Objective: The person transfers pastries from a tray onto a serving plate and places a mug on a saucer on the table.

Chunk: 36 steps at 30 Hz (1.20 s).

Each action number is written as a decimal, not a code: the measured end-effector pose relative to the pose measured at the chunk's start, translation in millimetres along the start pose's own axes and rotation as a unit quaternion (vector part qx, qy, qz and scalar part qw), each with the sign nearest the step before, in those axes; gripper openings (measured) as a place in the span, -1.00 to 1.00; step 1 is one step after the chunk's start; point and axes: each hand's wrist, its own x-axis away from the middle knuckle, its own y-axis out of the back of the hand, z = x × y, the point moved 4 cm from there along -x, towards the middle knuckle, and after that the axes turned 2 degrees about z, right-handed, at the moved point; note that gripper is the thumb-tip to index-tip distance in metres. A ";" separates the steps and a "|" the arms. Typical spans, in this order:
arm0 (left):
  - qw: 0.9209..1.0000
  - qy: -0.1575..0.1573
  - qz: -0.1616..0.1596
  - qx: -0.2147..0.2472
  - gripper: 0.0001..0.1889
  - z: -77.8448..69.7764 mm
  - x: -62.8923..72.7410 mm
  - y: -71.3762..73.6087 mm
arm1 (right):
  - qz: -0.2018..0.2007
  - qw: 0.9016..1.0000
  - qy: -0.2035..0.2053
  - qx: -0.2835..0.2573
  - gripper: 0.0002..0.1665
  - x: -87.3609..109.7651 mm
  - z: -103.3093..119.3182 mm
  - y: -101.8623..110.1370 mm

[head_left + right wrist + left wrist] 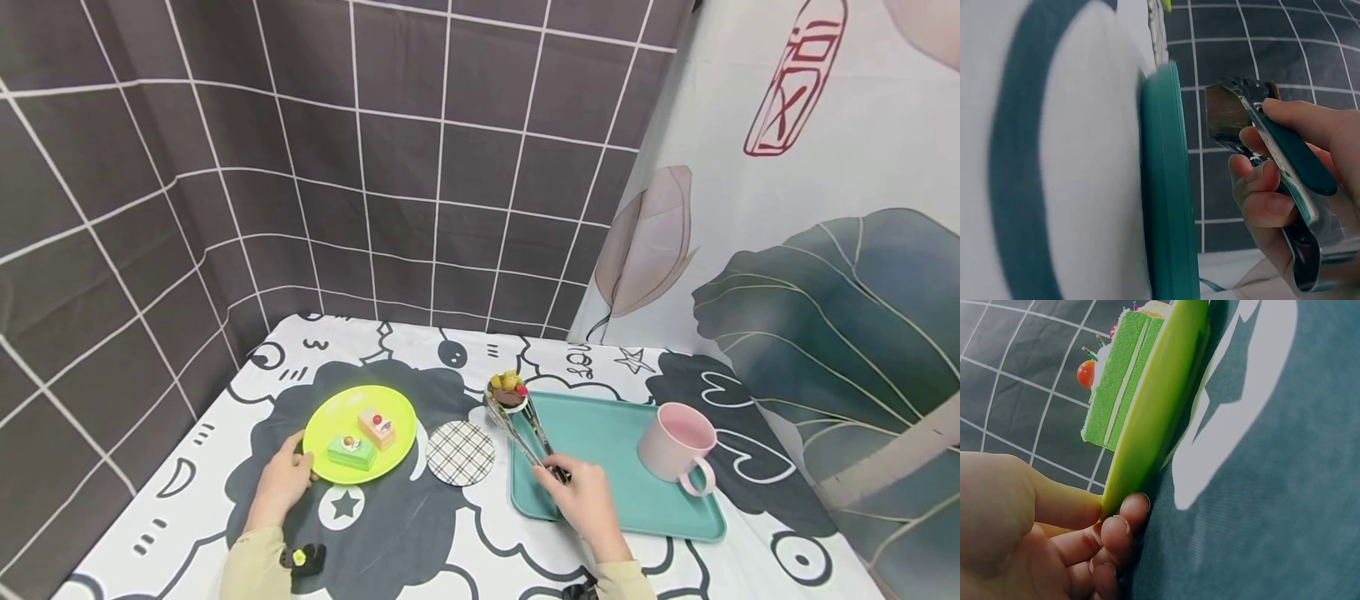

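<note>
My left hand pinches the rim of a yellow-green plate between thumb and fingers. On that plate lie a green cake slice and a pink cake slice, each topped with a small fruit. In the left wrist view the green cake slice stands near the pinched rim. My right hand grips metal tongs with dark handle pads. Between the tongs' tips is a small chocolate cake with yellow and red fruit on top, held over the teal tray's left back corner.
A teal tray sits on the right, with a pink mug standing on its right part. Between plate and tray lies a round checked coaster. A dark grid curtain hangs behind the patterned tablecloth.
</note>
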 end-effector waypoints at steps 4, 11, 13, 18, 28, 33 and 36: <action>1.000 -0.001 -0.002 -0.003 -0.44 -2.0 0.8 1.0 | 0.008 1.000 0.010 -0.018 -0.94 2.8 10.4 -6.4; 1.000 0.004 0.001 -0.003 -0.44 -2.1 2.3 1.3 | 0.019 0.998 0.038 -0.045 -0.95 7.9 29.9 -20.6; 1.000 0.002 -0.002 -0.004 -0.44 -2.5 1.5 2.1 | 0.022 0.997 0.055 -0.052 -0.94 7.4 36.3 -25.0; 1.000 -0.001 0.002 -0.002 -0.44 -3.6 -0.1 2.0 | 0.022 0.993 0.101 -0.062 -0.94 1.3 51.2 -31.1; 1.000 -0.001 -0.002 0.008 -0.44 2.3 -0.5 0.2 | 0.066 0.988 0.133 -0.030 -0.91 -18.3 67.2 -47.3; 1.000 -0.002 -0.002 0.014 -0.44 0.6 0.9 0.0 | 0.075 0.984 0.156 -0.036 -0.89 -20.8 70.5 -58.0; 1.000 -0.004 -0.005 0.012 -0.44 -1.2 1.2 1.0 | 0.081 0.984 0.154 -0.033 -0.87 -21.9 72.4 -62.7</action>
